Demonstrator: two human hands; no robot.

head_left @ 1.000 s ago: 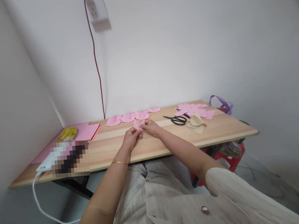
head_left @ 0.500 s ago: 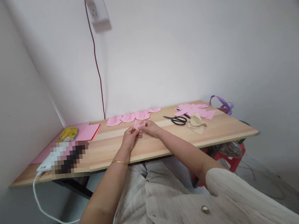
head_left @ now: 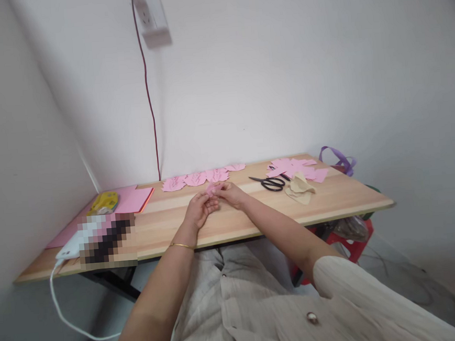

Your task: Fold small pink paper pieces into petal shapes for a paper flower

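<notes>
A small piece of pink paper [head_left: 210, 188] is pinched between my two hands, just above the wooden table. My left hand [head_left: 199, 209] grips its left side with thumb and forefinger, the other fingers loosely curled. On its right side, my right hand [head_left: 231, 194] holds the paper by the fingertips. Right behind my hands lies a row of pink cut-paper shapes [head_left: 195, 179] with jagged edges. Black-handled scissors [head_left: 272, 183] rest to the right of my right hand, blades pointing left.
Pink paper strips [head_left: 290, 165] and a crumpled beige cloth [head_left: 300, 188] lie on the right of the table [head_left: 247, 221]. At the left are pink sheets [head_left: 133, 199], a yellow packet [head_left: 103, 203] and a white power strip [head_left: 70, 251]. A wall stands behind.
The pink paper has turned and looks more folded between my fingers. My left hand's lower fingers have loosened a little. The things on the table have stayed in place.
</notes>
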